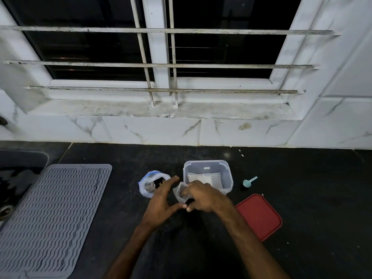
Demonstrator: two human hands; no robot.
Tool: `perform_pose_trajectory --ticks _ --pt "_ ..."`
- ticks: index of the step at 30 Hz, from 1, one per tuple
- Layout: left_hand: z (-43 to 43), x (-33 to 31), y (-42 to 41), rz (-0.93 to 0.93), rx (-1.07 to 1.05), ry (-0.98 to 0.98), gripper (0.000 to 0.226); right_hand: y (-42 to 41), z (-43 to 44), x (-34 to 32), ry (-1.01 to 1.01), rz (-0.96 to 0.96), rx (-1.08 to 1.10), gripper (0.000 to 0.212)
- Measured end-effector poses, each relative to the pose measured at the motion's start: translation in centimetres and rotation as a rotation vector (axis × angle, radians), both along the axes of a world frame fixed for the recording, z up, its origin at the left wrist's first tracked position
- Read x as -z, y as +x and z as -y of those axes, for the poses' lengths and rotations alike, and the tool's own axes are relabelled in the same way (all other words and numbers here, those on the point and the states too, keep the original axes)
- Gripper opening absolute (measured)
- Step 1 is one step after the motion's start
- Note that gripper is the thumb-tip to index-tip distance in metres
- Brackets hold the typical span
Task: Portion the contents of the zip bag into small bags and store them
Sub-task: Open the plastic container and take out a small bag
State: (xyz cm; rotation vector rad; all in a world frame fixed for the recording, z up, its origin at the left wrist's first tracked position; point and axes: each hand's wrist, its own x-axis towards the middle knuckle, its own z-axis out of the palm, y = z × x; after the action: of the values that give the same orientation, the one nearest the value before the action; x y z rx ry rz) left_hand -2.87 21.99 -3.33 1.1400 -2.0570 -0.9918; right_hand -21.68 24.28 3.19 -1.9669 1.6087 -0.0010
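Small bag (181, 193) pinched in the right hand (203, 196), mid-counter!
Left hand (161, 202) spread open just beside it; zip bag (148, 183) stands just left, clear container (227, 178) right behind, red lid (259, 216) and grey mat (54, 214) flanking wide.

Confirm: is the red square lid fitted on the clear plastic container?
No, the red square lid lies on the black counter, apart from the open clear plastic container.

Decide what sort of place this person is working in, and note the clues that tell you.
Probably a home kitchen counter: a black stone worktop, a grey ribbed drying mat beside a dark sunken sink, and white marble-patterned wall tiles below a barred window.
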Motion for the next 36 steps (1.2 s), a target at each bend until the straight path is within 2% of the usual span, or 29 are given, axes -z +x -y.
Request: perform_pose_trajectory --ticks 4,7,10,14,18,21,26,30,32,34,36 --pt "-1.2 -0.2 -0.6 -0.02 -0.02 0.035 0.046 0.2 -0.2 1.1 0.042 0.04 -0.04 0.022" --pt "-2.3 0.3 -1.1 -0.062 -0.071 0.052 0.029 0.1 -0.2 1.5 0.008 0.055 -0.053 0.031" --pt "-3.2 1.6 -1.7 -0.067 -0.142 0.129 0.03 -0.8 -0.2 0.7 -0.06 0.078 -0.034 0.038" --pt "-4.3 3.1 -3.2 -0.056 -0.201 0.215 0.04 -3.9 -0.1 -0.6 -0.191 0.299 0.111 0.031" --pt "-4.6 3.7 -4.7 0.037 -0.251 0.252 0.046 -8.7 -0.3 -0.2 -0.378 0.41 0.367 0.019" --pt "-4.5 3.7 -5.4 0.102 -0.248 0.249 0.053 -11.8 -0.4 1.2 -0.448 0.452 0.588 0.018" --pt "-4.3 3.7 -5.9 0.079 -0.261 0.314 0.059 -15.7 0.2 5.0 -0.404 0.279 0.75 0.029" --pt "-4.3 3.7 -5.3 0.041 -0.246 0.382 0.084 -18.7 0.3 8.2 -0.314 0.124 0.785 0.052" --pt "-4.4 3.6 -4.7 0.027 -0.257 0.39 0.096 -19.6 0.4 9.1 -0.243 -0.025 0.73 0.058" --pt "-4.8 3.2 -3.8 0.007 -0.296 0.334 0.094 -19.9 0.2 9.3 -0.136 -0.209 0.633 0.063" --pt "-4.7 2.2 -2.8 -0.004 -0.376 0.204 0.079 -20.1 -0.2 9.4 -0.044 -0.355 0.553 0.065"
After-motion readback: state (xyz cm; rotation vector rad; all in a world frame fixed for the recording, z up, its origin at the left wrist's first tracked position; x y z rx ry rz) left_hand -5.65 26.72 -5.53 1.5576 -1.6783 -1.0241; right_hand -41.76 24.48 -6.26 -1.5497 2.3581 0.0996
